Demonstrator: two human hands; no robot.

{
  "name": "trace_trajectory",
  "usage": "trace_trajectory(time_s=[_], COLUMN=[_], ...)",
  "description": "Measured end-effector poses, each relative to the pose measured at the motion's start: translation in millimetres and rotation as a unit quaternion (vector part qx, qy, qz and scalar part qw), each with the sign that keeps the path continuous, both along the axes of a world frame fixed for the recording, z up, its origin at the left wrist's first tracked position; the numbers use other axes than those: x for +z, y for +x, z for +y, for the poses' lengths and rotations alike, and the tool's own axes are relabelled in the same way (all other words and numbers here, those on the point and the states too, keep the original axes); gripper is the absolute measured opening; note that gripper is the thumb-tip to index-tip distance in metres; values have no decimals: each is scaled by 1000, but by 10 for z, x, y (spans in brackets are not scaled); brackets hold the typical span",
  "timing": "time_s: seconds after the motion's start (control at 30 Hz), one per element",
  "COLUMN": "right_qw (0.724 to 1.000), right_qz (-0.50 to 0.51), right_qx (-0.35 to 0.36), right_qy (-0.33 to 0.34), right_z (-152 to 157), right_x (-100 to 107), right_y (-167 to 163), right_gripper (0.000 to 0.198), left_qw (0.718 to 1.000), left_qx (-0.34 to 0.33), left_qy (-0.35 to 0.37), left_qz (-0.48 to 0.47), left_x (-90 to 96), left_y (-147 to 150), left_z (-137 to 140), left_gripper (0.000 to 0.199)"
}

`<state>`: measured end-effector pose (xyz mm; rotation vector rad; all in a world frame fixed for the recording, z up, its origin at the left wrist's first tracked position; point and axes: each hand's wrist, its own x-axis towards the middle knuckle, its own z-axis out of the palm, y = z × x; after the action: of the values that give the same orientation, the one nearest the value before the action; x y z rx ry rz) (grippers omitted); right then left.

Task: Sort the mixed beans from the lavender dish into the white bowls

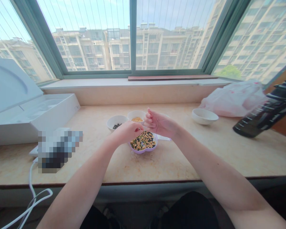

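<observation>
A lavender dish (143,152) stands in front of me, filled with mixed yellow, black and green beans (144,141). Just over its far edge my left hand (130,132) hovers with fingers curled in; what it may pinch is too small to make out. Close beside it, my right hand (160,123) is raised, palm turned left, its fingers loosely bent and apart, with nothing visible in it. Behind my left hand are a white bowl (111,122) of black beans (116,126) and another white bowl (131,114) of yellow beans (137,119).
Another white bowl (205,117) stands at right, before a plastic bag (233,98) and a leaning dark bottle (264,111). On the left are an open white box (54,111), a blurred-out object (58,151) and a white cable (31,178). Windows rise behind the counter (181,162).
</observation>
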<state>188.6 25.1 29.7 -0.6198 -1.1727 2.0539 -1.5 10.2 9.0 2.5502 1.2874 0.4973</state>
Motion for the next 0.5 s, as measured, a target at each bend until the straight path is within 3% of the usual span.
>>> trace_trajectory(time_s=[0.3,0.5], right_qw=[999,984], right_qz=[-19,-91], right_qx=[-8,-23], right_qy=[33,150], right_z=[11,13], right_x=[-34,-55], right_y=[-10,-25], right_gripper=[34,45], left_qw=[999,999], left_qx=[-34,-34], left_qy=[7,10], left_qz=[10,12], left_x=[-47,-47], left_y=[-16,-20], left_z=[39,35], left_gripper=[23,24])
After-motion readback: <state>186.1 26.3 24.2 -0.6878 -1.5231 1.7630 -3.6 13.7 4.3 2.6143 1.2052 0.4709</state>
